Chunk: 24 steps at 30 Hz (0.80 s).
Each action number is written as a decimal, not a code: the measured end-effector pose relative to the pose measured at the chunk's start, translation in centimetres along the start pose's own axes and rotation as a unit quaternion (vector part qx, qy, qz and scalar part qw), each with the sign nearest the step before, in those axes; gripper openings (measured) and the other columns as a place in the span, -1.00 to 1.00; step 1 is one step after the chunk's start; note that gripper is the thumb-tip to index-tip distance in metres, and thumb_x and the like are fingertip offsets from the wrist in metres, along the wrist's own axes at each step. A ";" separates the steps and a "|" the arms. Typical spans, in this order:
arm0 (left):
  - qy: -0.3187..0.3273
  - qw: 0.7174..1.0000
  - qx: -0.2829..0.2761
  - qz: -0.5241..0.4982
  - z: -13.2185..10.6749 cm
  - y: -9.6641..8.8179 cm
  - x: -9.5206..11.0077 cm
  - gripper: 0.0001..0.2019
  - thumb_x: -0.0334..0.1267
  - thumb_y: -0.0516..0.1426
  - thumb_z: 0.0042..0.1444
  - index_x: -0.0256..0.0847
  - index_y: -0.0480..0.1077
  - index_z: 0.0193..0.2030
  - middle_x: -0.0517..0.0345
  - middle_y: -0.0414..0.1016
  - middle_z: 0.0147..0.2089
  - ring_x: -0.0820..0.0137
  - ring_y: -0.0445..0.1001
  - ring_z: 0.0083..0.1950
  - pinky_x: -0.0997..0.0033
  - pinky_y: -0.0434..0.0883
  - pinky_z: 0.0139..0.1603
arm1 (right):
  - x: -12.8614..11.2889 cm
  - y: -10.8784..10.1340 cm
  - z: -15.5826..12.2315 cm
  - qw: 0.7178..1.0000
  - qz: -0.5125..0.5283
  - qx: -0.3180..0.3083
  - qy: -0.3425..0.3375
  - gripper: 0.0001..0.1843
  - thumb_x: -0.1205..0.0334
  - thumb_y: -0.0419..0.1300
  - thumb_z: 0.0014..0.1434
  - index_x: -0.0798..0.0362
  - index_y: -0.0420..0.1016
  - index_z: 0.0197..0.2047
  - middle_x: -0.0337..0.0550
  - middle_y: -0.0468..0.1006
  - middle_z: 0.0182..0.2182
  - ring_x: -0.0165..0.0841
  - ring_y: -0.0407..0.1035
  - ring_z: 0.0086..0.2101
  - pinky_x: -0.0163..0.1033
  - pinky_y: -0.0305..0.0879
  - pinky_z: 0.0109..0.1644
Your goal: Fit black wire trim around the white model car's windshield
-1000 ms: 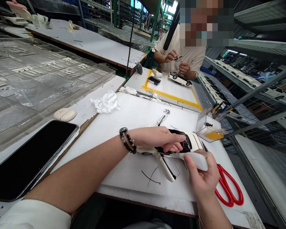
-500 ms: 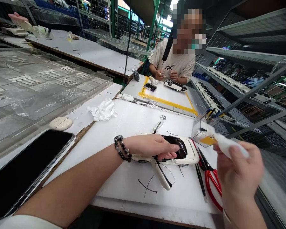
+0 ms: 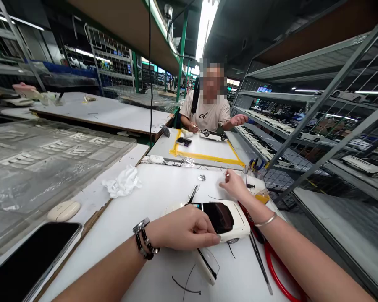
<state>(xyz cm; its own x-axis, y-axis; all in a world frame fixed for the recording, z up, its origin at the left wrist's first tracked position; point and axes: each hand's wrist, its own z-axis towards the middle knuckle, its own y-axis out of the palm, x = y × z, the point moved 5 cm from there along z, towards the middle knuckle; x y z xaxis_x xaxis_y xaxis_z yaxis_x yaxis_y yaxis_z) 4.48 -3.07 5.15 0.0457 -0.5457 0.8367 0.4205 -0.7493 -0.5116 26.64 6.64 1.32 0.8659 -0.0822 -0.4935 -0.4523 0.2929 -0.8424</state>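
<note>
A white model car (image 3: 240,216) with a dark interior sits on the white work surface, its near door (image 3: 208,268) swung out toward me and its far door (image 3: 193,193) also out. My left hand (image 3: 190,230) lies curled over the car's middle, the thumb along its near side and the other fingers partly hidden. Beyond the car, my right hand (image 3: 233,183) is closed with its fingertips bent together. What it holds, if anything, I cannot make out. Beside the car's tail lie red-handled scissors (image 3: 271,260), partly under my right forearm, and dark tweezers (image 3: 261,262).
Black cable ties (image 3: 186,286) lie in front. Crumpled tissue (image 3: 122,182), a cream case (image 3: 64,211) and a phone (image 3: 34,256) are at left, by plastic trays (image 3: 50,159). Opposite, a person (image 3: 208,113) sits behind another model car (image 3: 213,135). Shelving (image 3: 302,107) stands at right.
My right hand has moved left and away from me, and the white sheet it held no longer shows. My left hand has shifted onto the car's near side. The camera has tilted up.
</note>
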 end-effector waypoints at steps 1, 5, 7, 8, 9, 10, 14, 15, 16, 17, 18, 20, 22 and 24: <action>0.001 1.000 -0.010 0.002 0.0 0.0 -0.1 -0.54 -0.14 0.08 0.15 -0.27 0.13 -0.71 0.08 0.56 -0.22 0.42 0.48 -0.28 0.51 0.35 -0.30 | -0.1 0.3 0.1 1.000 -0.010 0.000 0.003 -0.76 0.38 0.20 -0.12 0.04 0.22 -0.35 -0.31 0.32 -0.55 -0.41 0.18 -0.50 -0.31 0.01 -0.40; -0.022 0.999 -0.025 0.008 -0.1 0.0 -0.3 -0.61 -0.16 0.07 0.15 -0.27 0.19 -0.65 0.07 0.56 -0.19 0.42 0.49 -0.27 0.52 0.33 -0.34 | 0.1 1.0 0.6 0.999 -0.038 0.013 0.022 -0.83 0.32 0.19 0.04 0.12 0.29 -0.27 -0.28 0.32 -0.49 -0.44 0.20 -0.46 -0.32 0.10 -0.36; -0.028 0.999 -0.022 0.010 -0.1 0.0 -0.4 -0.59 -0.15 0.07 0.13 -0.27 0.14 -0.67 0.07 0.56 -0.20 0.42 0.48 -0.28 0.52 0.31 -0.38 | 0.1 1.2 0.7 0.999 -0.045 0.017 0.026 -0.83 0.24 0.16 0.14 0.14 0.31 -0.22 -0.28 0.33 -0.45 -0.45 0.23 -0.44 -0.30 0.18 -0.32; -0.028 0.999 -0.020 0.010 -0.1 0.0 -0.5 -0.58 -0.14 0.07 0.12 -0.27 0.11 -0.68 0.07 0.56 -0.21 0.43 0.47 -0.29 0.52 0.29 -0.40 | 0.1 1.3 0.7 0.998 -0.047 0.018 0.027 -0.82 0.22 0.14 0.17 0.14 0.32 -0.20 -0.27 0.34 -0.44 -0.44 0.25 -0.43 -0.29 0.21 -0.31; -0.030 0.999 -0.020 0.009 -0.1 0.0 -0.6 -0.57 -0.12 0.07 0.12 -0.27 0.09 -0.69 0.07 0.56 -0.22 0.43 0.47 -0.31 0.52 0.28 -0.42 | 0.0 1.4 0.7 0.998 -0.048 0.019 0.027 -0.81 0.20 0.13 0.19 0.14 0.33 -0.19 -0.26 0.35 -0.43 -0.44 0.26 -0.42 -0.28 0.23 -0.29; -0.032 0.999 -0.020 0.009 -0.1 0.1 -0.7 -0.56 -0.11 0.07 0.11 -0.27 0.09 -0.69 0.07 0.56 -0.23 0.43 0.46 -0.32 0.52 0.27 -0.43 | -0.1 1.5 0.6 0.998 -0.048 0.020 0.028 -0.80 0.19 0.13 0.19 0.14 0.33 -0.17 -0.26 0.36 -0.42 -0.44 0.28 -0.41 -0.27 0.25 -0.29; -0.038 0.999 -0.020 0.021 -0.2 0.2 -1.0 -0.54 -0.06 0.06 0.13 -0.27 0.07 -0.67 0.09 0.55 -0.21 0.44 0.45 -0.32 0.51 0.27 -0.41 | -1.3 0.8 -0.4 0.998 -0.037 0.030 0.031 -0.69 0.27 0.18 0.12 0.22 0.26 -0.09 -0.15 0.41 -0.39 -0.36 0.33 -0.40 -0.25 0.25 -0.32; -0.038 0.999 -0.020 0.024 -0.2 0.2 -1.1 -0.53 -0.05 0.05 0.14 -0.27 0.07 -0.67 0.09 0.55 -0.20 0.43 0.45 -0.31 0.51 0.27 -0.40 | -1.7 0.2 -0.8 0.998 -0.031 0.036 0.027 -0.65 0.28 0.19 0.11 0.24 0.23 -0.07 -0.09 0.43 -0.38 -0.33 0.35 -0.38 -0.24 0.24 -0.32; -0.037 0.999 -0.021 0.025 -0.2 0.2 -1.0 -0.52 -0.03 0.04 0.15 -0.27 0.06 -0.67 0.09 0.55 -0.20 0.43 0.46 -0.30 0.50 0.27 -0.39 | -2.1 -0.6 -1.5 0.999 -0.025 0.044 0.019 -0.63 0.29 0.17 0.12 0.26 0.20 -0.05 -0.02 0.44 -0.35 -0.30 0.36 -0.36 -0.23 0.23 -0.32; -0.037 0.999 -0.023 0.026 -0.2 0.2 -1.0 -0.51 -0.01 0.03 0.16 -0.27 0.06 -0.67 0.09 0.55 -0.20 0.42 0.46 -0.30 0.50 0.28 -0.38 | -2.4 -1.7 -2.3 0.998 -0.019 0.053 0.006 -0.64 0.30 0.14 0.14 0.25 0.18 -0.03 0.04 0.44 -0.30 -0.28 0.37 -0.32 -0.22 0.23 -0.30; -0.037 0.999 -0.027 0.027 -0.2 0.2 -0.9 -0.50 0.00 0.02 0.16 -0.27 0.06 -0.67 0.08 0.54 -0.21 0.42 0.46 -0.29 0.50 0.29 -0.36 | -2.5 -2.9 -3.4 0.998 -0.013 0.062 -0.011 -0.67 0.31 0.10 0.17 0.22 0.16 -0.02 0.08 0.43 -0.23 -0.28 0.37 -0.28 -0.22 0.24 -0.27; -0.039 0.998 -0.033 0.031 -0.2 0.1 -0.7 -0.50 0.01 0.01 0.17 -0.27 0.08 -0.67 0.07 0.54 -0.21 0.41 0.46 -0.28 0.50 0.31 -0.34 | -2.3 -5.6 -6.1 0.996 -0.010 0.074 -0.055 -0.76 0.33 0.02 0.20 0.12 0.18 -0.04 0.04 0.39 -0.11 -0.31 0.35 -0.20 -0.24 0.23 -0.20; -0.044 0.998 -0.040 0.035 -0.1 0.1 -0.6 -0.50 0.02 0.00 0.19 -0.27 0.11 -0.67 0.07 0.53 -0.21 0.41 0.46 -0.26 0.50 0.32 -0.30 | -1.3 -7.9 -9.5 0.990 -0.027 0.068 -0.122 -0.91 0.33 -0.01 0.21 0.06 0.26 -0.19 -0.09 0.42 -0.21 -0.35 0.32 -0.25 -0.24 0.20 -0.17; -0.052 0.997 -0.047 0.039 0.0 0.0 -0.5 -0.49 0.02 -0.04 0.22 -0.27 0.15 -0.66 0.06 0.53 -0.20 0.41 0.46 -0.23 0.51 0.33 -0.26 | -0.9 -9.3 -13.5 0.948 -0.118 0.069 -0.286 -0.88 0.37 -0.03 0.22 0.05 0.30 -0.30 -0.18 0.41 -0.41 -0.38 0.27 -0.40 -0.27 0.16 -0.31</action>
<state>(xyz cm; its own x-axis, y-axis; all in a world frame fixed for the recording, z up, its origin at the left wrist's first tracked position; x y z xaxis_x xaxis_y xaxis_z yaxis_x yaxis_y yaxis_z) 4.49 -2.82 4.71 0.1714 -0.5659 0.8064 0.3254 -0.7401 -0.5885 27.17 -8.82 6.67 0.9318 0.3574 -0.0631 -0.2330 0.4557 -0.8591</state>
